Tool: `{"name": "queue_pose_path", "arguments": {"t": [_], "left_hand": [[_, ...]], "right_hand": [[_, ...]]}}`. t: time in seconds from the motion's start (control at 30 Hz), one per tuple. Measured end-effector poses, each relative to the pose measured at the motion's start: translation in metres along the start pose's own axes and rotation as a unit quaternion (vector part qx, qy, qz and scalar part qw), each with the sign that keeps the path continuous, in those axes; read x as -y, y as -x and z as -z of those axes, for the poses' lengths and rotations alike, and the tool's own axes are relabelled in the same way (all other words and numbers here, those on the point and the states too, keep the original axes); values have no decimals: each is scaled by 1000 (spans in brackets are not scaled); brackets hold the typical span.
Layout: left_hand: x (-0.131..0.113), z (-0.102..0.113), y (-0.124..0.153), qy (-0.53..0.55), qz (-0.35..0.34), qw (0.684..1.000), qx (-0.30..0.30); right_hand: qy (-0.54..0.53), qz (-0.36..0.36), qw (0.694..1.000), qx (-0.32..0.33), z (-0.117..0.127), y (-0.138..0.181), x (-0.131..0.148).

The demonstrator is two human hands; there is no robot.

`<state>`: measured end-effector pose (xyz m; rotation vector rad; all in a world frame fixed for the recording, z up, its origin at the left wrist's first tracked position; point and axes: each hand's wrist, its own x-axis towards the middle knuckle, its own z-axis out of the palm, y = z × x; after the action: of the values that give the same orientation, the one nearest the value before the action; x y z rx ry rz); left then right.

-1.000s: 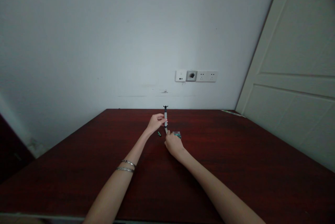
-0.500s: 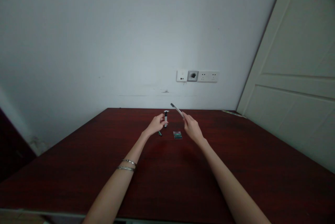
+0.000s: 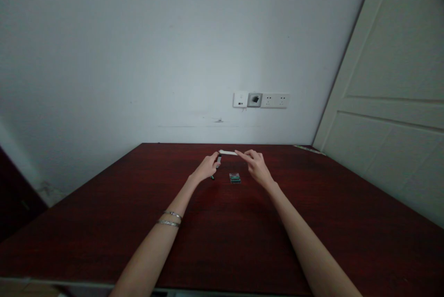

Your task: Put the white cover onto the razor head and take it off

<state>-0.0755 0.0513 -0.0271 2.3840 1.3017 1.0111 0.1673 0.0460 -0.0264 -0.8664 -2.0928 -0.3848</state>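
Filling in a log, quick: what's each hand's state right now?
Left hand: closed, holding the grey handle.
Right hand: closed, holding the pale stick.

Two slim silvery bangles [image 3: 169,223], set close together, round left forearm [image 3: 149,253]; right forearm [image 3: 301,237] bare.
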Motion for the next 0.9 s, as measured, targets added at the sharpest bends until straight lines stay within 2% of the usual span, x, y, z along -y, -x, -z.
{"name": "queue_pose_path", "arguments": {"t": [0.23,0.53,0.73,0.9], "left_hand": [[6,-7,1,-16,12,1000,17],[5,-7,1,-3,14,1000,1],[1,-7,2,-3,13,1000,10],[2,-5,1,-14,21,1000,-4]], "right_hand": [[22,-10,999,-37,-3,3,-4],[62,-18,997,-46,-3,9,-12],[49,-20,998,-44,-9,6,-2],[44,-42,997,-49,-13,12,-10]]}}
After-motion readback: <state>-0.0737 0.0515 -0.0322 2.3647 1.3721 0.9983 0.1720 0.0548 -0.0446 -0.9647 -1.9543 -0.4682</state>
